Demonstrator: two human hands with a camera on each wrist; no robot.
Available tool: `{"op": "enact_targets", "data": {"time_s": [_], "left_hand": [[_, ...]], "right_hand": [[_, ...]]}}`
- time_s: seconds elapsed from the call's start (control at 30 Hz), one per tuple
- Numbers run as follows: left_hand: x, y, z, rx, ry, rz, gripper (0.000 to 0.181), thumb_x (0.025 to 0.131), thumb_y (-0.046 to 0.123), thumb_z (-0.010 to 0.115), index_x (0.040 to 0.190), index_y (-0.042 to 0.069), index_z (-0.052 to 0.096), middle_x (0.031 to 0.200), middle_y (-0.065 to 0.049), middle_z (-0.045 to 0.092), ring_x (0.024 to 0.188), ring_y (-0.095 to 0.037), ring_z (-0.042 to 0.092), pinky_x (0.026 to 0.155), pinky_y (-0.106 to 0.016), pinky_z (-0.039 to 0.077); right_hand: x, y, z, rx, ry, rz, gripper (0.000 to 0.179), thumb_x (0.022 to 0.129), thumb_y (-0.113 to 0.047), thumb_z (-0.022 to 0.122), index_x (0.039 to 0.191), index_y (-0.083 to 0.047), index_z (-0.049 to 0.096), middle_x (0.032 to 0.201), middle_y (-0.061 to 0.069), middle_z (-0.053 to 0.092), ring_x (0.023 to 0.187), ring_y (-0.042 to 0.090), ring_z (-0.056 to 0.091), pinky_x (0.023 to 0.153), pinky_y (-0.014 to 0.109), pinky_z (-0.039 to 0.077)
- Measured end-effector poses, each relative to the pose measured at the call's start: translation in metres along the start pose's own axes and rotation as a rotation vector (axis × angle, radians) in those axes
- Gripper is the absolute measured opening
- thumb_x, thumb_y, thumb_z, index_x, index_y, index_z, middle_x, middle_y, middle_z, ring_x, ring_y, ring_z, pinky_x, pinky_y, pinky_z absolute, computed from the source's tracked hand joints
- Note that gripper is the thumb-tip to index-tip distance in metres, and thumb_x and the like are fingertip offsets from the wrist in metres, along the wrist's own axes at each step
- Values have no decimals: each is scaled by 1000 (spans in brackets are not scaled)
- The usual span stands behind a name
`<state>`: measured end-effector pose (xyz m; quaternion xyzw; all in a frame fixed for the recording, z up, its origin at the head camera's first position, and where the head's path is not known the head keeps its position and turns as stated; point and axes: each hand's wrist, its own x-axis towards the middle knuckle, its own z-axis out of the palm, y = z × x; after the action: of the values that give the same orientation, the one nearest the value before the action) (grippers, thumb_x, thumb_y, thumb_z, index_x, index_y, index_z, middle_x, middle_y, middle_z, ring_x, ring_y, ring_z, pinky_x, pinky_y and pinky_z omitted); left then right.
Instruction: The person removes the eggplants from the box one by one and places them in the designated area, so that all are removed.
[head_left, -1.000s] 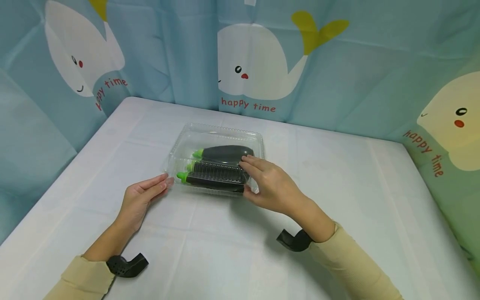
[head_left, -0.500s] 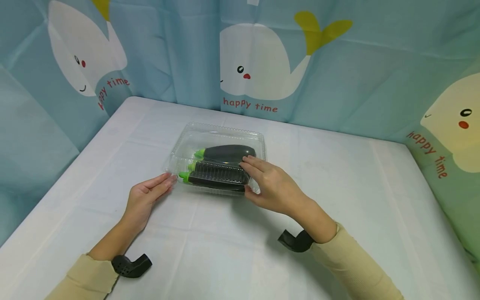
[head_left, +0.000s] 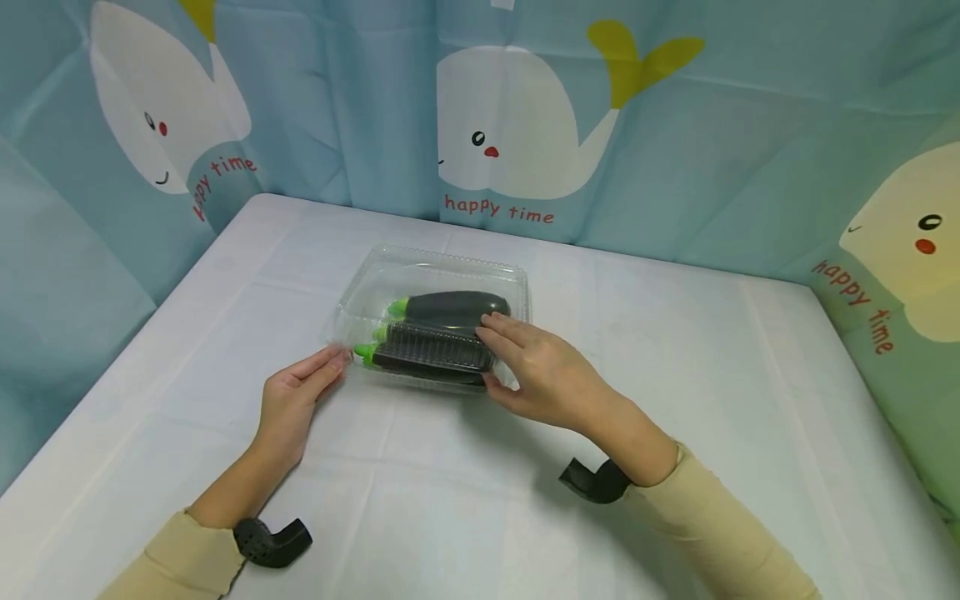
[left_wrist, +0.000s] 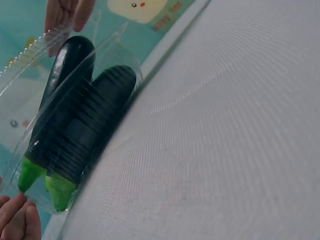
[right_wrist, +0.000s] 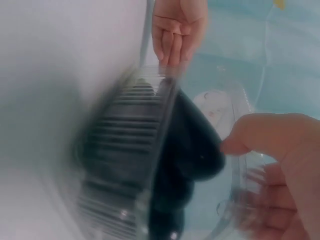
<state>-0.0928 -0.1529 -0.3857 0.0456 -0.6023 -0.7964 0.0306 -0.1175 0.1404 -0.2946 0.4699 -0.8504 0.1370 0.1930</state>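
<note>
A clear plastic clamshell box [head_left: 431, 268] lies on its base near the far side of the table. Inside it are three dark eggplants [head_left: 450, 307] with green stems, laid side by side and pointing left; they stand higher than the ribbed front wall [right_wrist: 120, 125]. My left hand [head_left: 300, 387] pinches the box's front left corner between thumb and fingertips. At the right end, my right hand [head_left: 543, 371] grips the plastic, fingers on top and thumb lower at the front. In the right wrist view its thumb [right_wrist: 240, 142] overlaps an eggplant's end, and its fingers show blurred through the clear plastic.
A white cloth covers the table [head_left: 420, 500]. Behind it hangs a light blue curtain [head_left: 360, 100] printed with white whales, close along the far, left and right edges. Black wrist mounts [head_left: 273, 542] sit at both sleeve cuffs.
My left hand and forearm have shifted slightly right, with the fingertips now overlapping the box's corner more. The right hand and the box are nearly where they were.
</note>
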Motion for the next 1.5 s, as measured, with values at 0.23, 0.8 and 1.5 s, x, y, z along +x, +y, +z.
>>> {"op": "enact_targets", "data": {"time_s": [0.23,0.8,1.5], "left_hand": [[0,1,0,-9,10,4,47,87,7,63,124,-17,45,106,0,66,101,-11,60,86,-26,48],[-1,3,2,-12,16,12,43,87,5,62,123,-15,48,105,1,66,102,-9,60,85,-22,48],[-1,3,1,-1,19,17,42,88,4,61,123,-15,48,103,3,67,100,-9,60,86,-23,47]], "right_hand": [[5,4,-10,18,68,-13,48,72,-12,75,111,11,58,111,22,61,103,31,59,84,38,52],[16,31,-35,120,245,69,44,71,-12,79,107,8,64,106,18,64,100,30,61,87,38,50],[24,62,-28,582,369,391,44,74,4,74,116,4,61,114,12,62,109,19,56,96,30,44]]}}
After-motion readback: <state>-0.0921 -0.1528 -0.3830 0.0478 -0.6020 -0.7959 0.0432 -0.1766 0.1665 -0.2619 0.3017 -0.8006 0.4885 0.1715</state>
